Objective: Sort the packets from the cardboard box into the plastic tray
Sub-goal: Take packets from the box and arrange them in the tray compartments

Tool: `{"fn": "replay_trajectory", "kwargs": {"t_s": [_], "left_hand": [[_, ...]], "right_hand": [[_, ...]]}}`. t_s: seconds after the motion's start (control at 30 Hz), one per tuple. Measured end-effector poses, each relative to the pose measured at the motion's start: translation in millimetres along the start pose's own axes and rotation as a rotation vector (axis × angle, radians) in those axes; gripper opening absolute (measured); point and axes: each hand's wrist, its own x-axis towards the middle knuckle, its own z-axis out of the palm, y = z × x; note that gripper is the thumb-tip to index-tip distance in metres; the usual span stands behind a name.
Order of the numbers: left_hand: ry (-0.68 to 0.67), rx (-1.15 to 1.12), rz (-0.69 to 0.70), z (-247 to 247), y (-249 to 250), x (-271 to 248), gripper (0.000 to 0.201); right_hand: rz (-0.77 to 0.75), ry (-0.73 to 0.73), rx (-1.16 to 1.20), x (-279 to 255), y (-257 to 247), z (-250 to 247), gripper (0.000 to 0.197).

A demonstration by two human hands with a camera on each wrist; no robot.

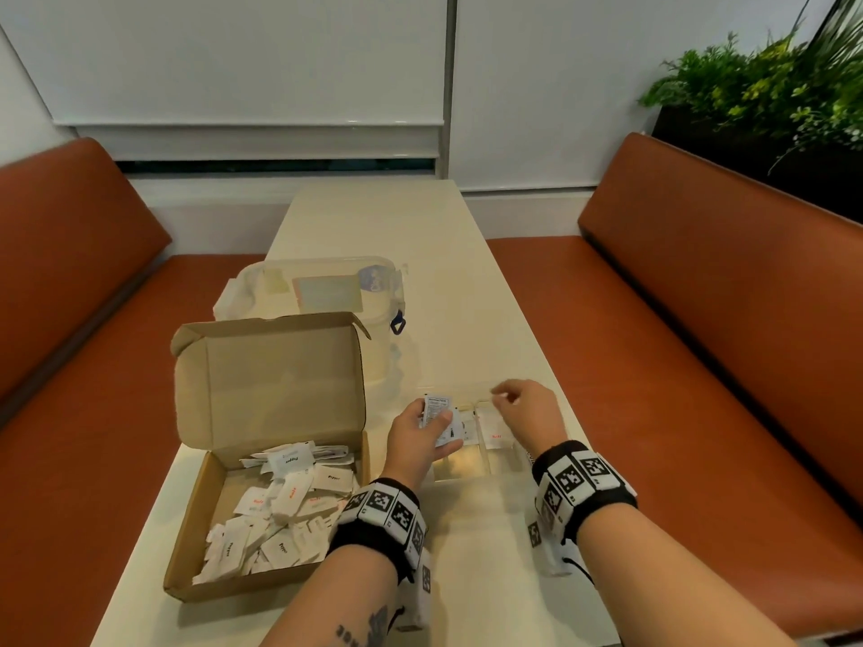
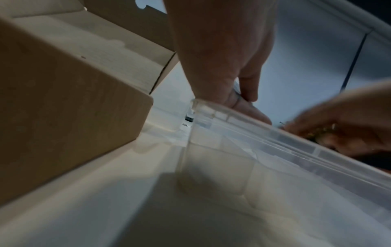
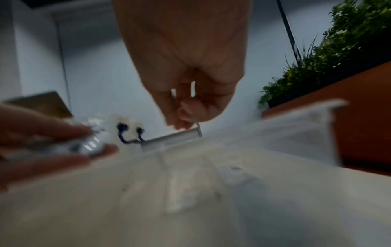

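An open cardboard box at the table's left holds several white salt and pepper packets. Just right of it stands the clear plastic tray, with a salt packet lying in one compartment. My left hand hovers over the tray's left side and grips a small stack of packets. My right hand hangs over the tray's far right with curled fingers; no packet shows in them. In the left wrist view, the left hand is above the tray wall. The right wrist view is blurred, and my right hand looks empty.
A clear lidded container stands behind the box. Orange benches flank the narrow cream table. A planter with greenery sits behind the right bench. The raised box lid stands left of my left hand.
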Motion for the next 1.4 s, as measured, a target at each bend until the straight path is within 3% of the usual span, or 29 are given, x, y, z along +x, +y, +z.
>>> {"fn": "replay_trajectory", "kwargs": {"t_s": [0.17, 0.37, 0.47, 0.53, 0.6, 0.73, 0.8, 0.87, 1.0, 1.17, 1.2, 1.4], "left_hand": [[-0.071, 0.049, -0.009, 10, 5, -3, 0.016], [0.045, -0.012, -0.009, 6, 4, 6, 0.019], [0.027, -0.304, -0.08, -2, 4, 11, 0.034], [0.053, -0.111, 0.018, 0, 5, 7, 0.02], [0.113, -0.109, -0.018, 2, 4, 10, 0.007], [0.109, 0.004, 0.038, 6, 4, 10, 0.025], [0.084, 0.015, 0.043, 7, 4, 10, 0.026], [0.05, 0.011, 0.035, 8, 3, 9, 0.026], [0.047, 0.002, 0.042, 9, -2, 11, 0.022], [0.126, -0.084, 0.052, 4, -3, 17, 0.021], [0.141, -0.089, 0.053, 2, -4, 18, 0.021], [0.163, -0.091, 0.046, 1, -7, 20, 0.023]], "right_hand": [[-0.106, -0.278, 0.282, -8, -30, 1, 0.023], [-0.006, -0.218, 0.515, -10, -26, -3, 0.01], [-0.005, -0.232, 0.677, -11, -22, -9, 0.016], [-0.017, -0.252, 0.67, -13, -19, -9, 0.021], [-0.019, -0.286, 0.629, -16, -16, -6, 0.024], [0.087, -0.313, 0.661, -18, -13, -1, 0.03], [0.1, -0.294, 0.676, -17, -13, 0, 0.019], [0.077, -0.291, 0.618, -16, -14, -2, 0.009], [0.099, -0.317, 0.516, -13, -12, -8, 0.021], [0.212, 0.103, 0.229, -5, 12, -23, 0.026], [0.227, 0.128, 0.139, -3, 16, -26, 0.025], [0.224, -0.135, -0.232, -8, 27, -17, 0.026]]}}
